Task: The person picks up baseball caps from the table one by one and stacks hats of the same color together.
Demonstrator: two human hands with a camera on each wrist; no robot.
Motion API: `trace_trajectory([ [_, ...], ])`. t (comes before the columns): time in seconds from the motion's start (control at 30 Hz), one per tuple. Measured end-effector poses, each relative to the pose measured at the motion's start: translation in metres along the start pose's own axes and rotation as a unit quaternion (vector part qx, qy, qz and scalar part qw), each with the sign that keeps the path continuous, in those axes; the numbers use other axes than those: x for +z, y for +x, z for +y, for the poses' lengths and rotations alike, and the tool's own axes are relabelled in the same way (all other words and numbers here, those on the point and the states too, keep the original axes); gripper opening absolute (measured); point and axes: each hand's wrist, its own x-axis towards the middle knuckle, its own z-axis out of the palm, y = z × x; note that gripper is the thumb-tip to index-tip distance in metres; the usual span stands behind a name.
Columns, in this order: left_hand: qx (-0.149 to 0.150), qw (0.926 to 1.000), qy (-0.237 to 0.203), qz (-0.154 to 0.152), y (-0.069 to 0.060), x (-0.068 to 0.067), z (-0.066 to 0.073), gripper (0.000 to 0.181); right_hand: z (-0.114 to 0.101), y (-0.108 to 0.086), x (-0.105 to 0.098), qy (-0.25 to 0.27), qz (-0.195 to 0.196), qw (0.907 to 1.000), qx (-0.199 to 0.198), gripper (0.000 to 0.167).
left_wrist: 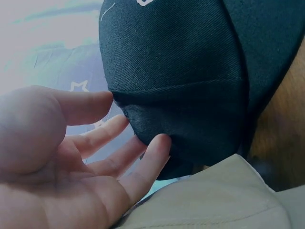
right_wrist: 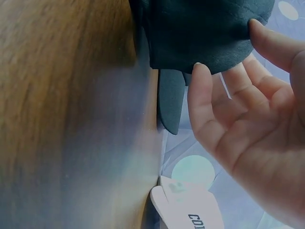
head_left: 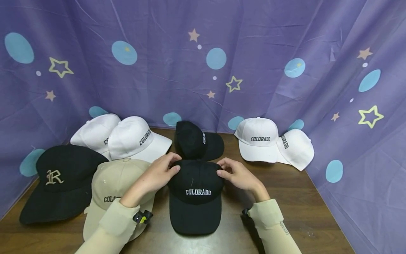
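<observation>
A black baseball cap (head_left: pixel 195 215) lettered COLORADO in white stands at the front middle of the wooden table, its brim toward me. My left hand (head_left: pixel 161 171) holds the rear of its crown on the left, thumb on the fabric and bent fingers around the back edge. On the opposite side my right hand (head_left: pixel 239 173) holds the crown likewise; in the right wrist view its thumb (right_wrist: pixel 271 43) presses the black fabric. A beige COLORADO cap (head_left: pixel 111 176) lies under my left forearm, partly hidden. Right behind is another black cap (head_left: pixel 190 141), brim pointing right.
Two white caps overlap at the back left, the nearer white cap (head_left: pixel 128 137) in front. A larger black cap (head_left: pixel 68 169) with a gold letter R lies far left. At the back right sit a white cap (head_left: pixel 257 132) and a tilted white cap (head_left: pixel 299 148). A purple curtain (head_left: pixel 253 21) encloses the table.
</observation>
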Motion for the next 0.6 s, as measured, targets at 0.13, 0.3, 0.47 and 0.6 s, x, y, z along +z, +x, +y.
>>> trace_trajectory([
  [0.13,0.0,1.0,0.002,-0.001,0.0,0.0,-0.001,0.029,0.001,0.0,0.0,-0.004,0.005,1.0,-0.001,0.021],
  [0.3,-0.001,1.0,0.003,-0.003,0.0,0.0,-0.001,0.03,0.002,0.0,-0.002,-0.007,0.006,1.0,0.003,0.024],
  [0.47,-0.002,0.9999,0.01,-0.004,-0.001,0.0,0.0,0.031,0.0,-0.003,-0.008,-0.003,0.019,0.9998,0.008,0.025],
  [0.6,0.001,1.0,0.01,-0.001,-0.001,0.0,0.0,0.031,-0.002,-0.005,-0.013,-0.002,0.031,0.9995,0.009,0.027],
])
